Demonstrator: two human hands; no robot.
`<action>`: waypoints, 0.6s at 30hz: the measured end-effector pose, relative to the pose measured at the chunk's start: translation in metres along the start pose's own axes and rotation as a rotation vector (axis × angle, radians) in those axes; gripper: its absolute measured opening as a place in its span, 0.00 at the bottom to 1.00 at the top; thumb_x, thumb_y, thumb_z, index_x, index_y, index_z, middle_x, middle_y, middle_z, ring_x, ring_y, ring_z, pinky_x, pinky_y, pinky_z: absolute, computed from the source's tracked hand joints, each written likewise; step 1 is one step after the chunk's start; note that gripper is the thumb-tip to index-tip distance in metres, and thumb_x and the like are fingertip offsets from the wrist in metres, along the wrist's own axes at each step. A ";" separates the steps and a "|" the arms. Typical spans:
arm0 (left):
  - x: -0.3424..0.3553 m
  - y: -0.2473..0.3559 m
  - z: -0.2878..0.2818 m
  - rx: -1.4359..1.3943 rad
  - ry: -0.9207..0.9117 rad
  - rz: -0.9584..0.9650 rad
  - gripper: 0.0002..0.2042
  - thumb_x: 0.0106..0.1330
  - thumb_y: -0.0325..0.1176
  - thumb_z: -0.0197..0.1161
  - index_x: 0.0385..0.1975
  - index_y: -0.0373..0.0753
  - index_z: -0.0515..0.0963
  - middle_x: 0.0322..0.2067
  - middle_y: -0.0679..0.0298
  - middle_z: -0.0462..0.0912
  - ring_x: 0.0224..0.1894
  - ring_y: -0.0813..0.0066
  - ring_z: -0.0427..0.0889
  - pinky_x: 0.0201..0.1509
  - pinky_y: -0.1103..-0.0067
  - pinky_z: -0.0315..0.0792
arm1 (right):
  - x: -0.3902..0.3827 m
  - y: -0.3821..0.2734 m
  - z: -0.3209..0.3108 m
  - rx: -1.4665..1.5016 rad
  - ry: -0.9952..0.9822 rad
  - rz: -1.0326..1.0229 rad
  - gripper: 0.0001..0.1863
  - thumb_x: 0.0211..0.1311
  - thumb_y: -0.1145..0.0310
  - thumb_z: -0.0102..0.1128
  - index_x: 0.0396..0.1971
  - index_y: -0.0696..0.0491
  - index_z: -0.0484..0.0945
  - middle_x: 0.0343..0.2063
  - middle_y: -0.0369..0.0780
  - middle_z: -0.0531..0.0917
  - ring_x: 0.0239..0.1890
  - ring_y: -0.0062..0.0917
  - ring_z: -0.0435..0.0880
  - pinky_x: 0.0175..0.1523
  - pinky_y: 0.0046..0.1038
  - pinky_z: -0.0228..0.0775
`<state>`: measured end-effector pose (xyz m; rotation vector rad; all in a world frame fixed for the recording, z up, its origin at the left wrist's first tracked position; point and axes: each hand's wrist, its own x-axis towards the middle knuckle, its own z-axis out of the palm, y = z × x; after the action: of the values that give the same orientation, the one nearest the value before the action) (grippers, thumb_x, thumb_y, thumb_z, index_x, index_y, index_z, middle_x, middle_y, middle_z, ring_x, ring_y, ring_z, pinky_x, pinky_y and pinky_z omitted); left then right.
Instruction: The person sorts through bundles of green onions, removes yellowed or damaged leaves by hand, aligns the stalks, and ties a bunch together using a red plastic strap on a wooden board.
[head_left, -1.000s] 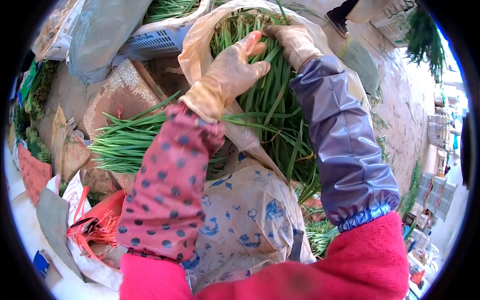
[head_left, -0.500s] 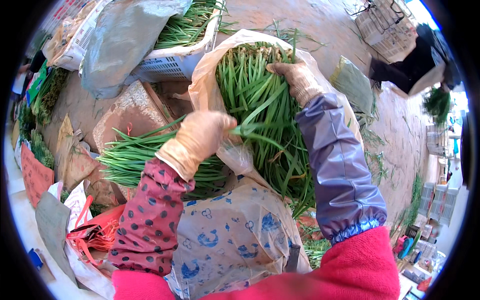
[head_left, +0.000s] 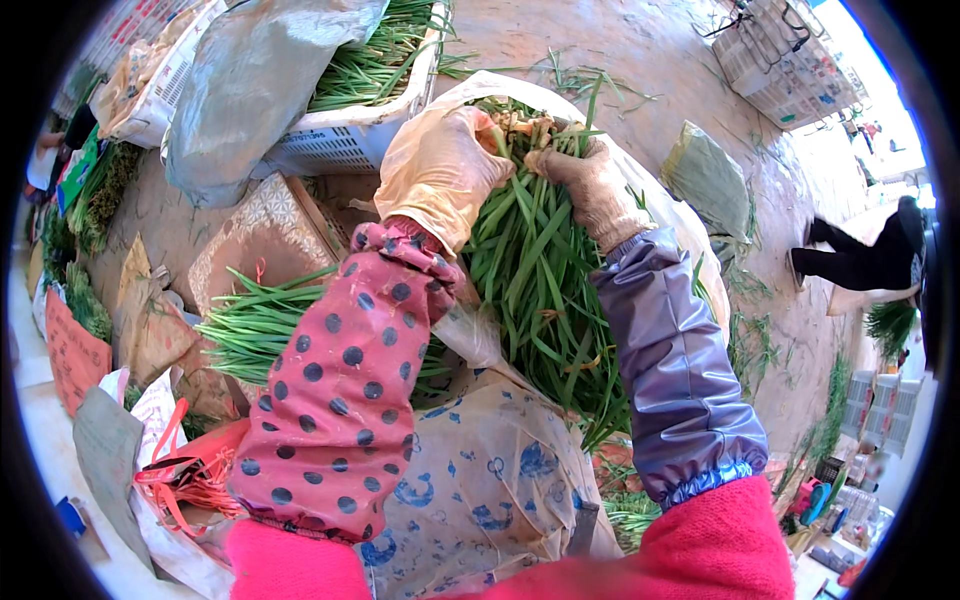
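My left hand (head_left: 445, 172), in a cream glove, is closed at the pale root ends of long leafy greens (head_left: 540, 280). Beside it my right hand (head_left: 590, 190), in a knit glove, grips the same bunch at its upper end. The greens lie in an open, translucent plastic bag (head_left: 415, 135). Another bundle of greens (head_left: 245, 328) lies left of the bag, partly hidden behind my left forearm. A plastic sheet with blue print (head_left: 470, 470) is below, at the front.
A crate (head_left: 350, 130) of greens, half covered by a bluish sheet (head_left: 235, 75), stands behind. Red ties (head_left: 190, 465) lie front left, patterned cardboard (head_left: 250, 230) left. A stacked crate (head_left: 765, 70) is back right; a person in dark trousers (head_left: 860, 260) walks at right on the littered floor (head_left: 780, 350).
My left hand has moved up since half a second ago, from the bag's left side to the root ends beside my right hand. The person at the right has moved lower in view.
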<state>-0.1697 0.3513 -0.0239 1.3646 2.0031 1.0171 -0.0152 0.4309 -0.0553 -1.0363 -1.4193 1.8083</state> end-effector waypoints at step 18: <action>0.010 -0.029 0.019 0.080 0.146 0.399 0.47 0.42 0.56 0.73 0.62 0.34 0.64 0.52 0.57 0.76 0.54 0.68 0.74 0.57 0.77 0.68 | -0.004 0.014 -0.018 0.096 -0.089 -0.099 0.17 0.46 0.80 0.67 0.39 0.57 0.79 0.34 0.38 0.83 0.32 0.22 0.81 0.41 0.25 0.76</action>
<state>-0.1749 0.3599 -0.0584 1.8306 1.9321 1.2502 0.0029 0.4329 -0.0700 -0.8324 -1.3952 1.8514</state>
